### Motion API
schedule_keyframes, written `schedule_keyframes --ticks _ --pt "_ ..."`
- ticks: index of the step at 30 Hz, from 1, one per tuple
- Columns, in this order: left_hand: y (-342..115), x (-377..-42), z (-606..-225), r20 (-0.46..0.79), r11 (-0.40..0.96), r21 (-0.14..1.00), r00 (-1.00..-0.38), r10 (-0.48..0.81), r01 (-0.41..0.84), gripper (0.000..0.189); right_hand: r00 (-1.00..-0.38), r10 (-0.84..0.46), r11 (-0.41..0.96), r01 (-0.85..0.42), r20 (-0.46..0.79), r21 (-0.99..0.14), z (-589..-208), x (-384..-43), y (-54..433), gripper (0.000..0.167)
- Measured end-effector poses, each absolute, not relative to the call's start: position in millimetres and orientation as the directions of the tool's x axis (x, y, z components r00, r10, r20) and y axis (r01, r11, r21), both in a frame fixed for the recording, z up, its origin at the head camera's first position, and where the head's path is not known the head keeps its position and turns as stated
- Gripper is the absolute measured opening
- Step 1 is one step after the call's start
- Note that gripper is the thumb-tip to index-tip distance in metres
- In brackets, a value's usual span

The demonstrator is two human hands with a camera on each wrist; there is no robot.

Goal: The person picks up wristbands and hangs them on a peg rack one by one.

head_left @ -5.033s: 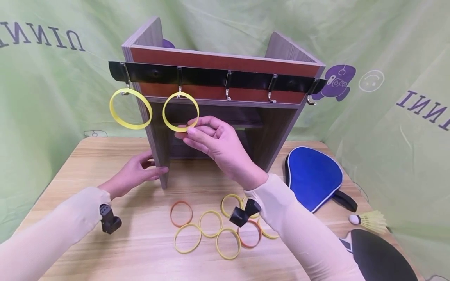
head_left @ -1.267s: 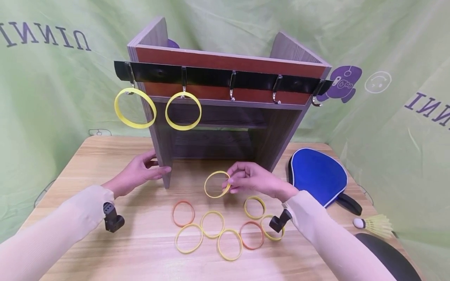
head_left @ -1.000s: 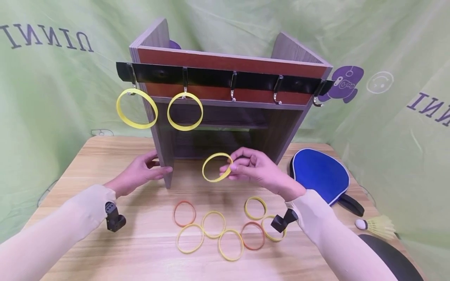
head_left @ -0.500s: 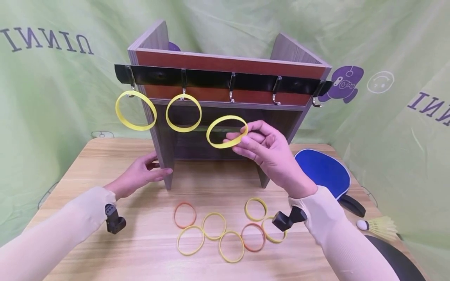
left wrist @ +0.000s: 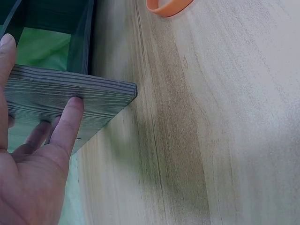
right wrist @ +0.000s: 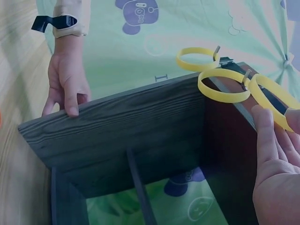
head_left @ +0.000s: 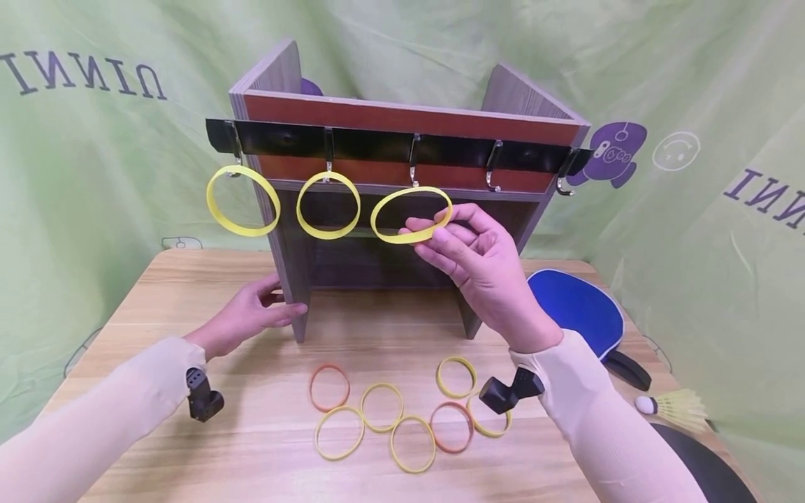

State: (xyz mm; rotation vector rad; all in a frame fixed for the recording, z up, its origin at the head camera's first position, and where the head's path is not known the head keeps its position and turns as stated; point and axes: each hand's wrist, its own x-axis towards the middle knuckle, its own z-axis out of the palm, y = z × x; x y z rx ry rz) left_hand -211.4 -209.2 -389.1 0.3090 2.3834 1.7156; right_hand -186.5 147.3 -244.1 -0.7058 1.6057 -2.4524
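In the head view my right hand (head_left: 487, 269) pinches a yellow ring (head_left: 391, 236) between thumb and fingers. The ring's upper edge is just below the middle hook (head_left: 413, 175) of a black hook rail (head_left: 371, 147); whether they touch, I cannot tell. One yellow ring (head_left: 214, 209) hangs from the leftmost hook, and a second yellow ring (head_left: 302, 220) hangs from the hook beside it. My left hand (head_left: 248, 314) grips the left side panel of the wooden shelf (left wrist: 70, 86), thumb over its front edge and fingers against its outer side. The right wrist view also shows the held ring (right wrist: 267, 104).
Loose yellow rings (head_left: 339, 457) and two orange rings (head_left: 330, 409) lie on the wooden table (head_left: 189, 447). At the right are a blue paddle case (head_left: 575, 311), a yellow shuttlecock (head_left: 679, 407) and a black paddle (head_left: 704, 461). The two right hooks (head_left: 492, 180) hold no rings.
The right hand let go of the ring on the second hook, took another yellow ring from the table and raised it to the middle hook. The left hand stays on the shelf.
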Motion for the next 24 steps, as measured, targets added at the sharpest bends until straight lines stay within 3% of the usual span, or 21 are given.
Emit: schedule_keyframes --ticks 10,24 --pt "-210.1 -211.7 -389.5 -0.038 0.309 0.950 -0.960 0.276 0.052 0.069 -0.873 -0.346 -0.421 -0.183 0.343 -0.888 -239.1 -184.6 144.4 0.015" --pt "-210.2 -211.9 -390.6 -0.023 0.311 0.948 -0.960 0.280 0.068 0.067 -0.908 -0.329 -0.315 -0.151 0.257 -0.937 -247.4 -190.8 143.7 0.021"
